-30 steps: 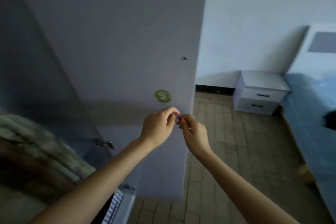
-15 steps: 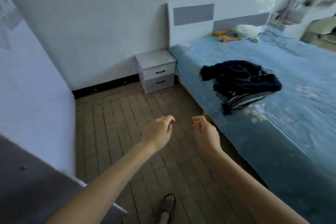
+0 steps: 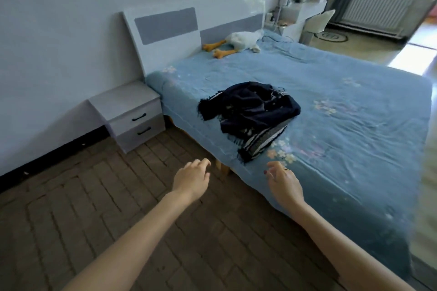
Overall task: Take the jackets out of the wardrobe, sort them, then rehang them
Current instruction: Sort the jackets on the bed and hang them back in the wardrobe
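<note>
I see a crumpled dark navy jacket with a striped knit hem [image 3: 250,113] lying on the light blue floral bedspread [image 3: 343,106], near the bed's front edge. My left hand [image 3: 192,178] hangs over the brown brick-pattern floor [image 3: 94,196], fingers loosely curled, holding nothing. My right hand [image 3: 285,181] reaches over the bedspread's edge, fingers relaxed and empty. The jacket lies just beyond both hands, touching neither.
</note>
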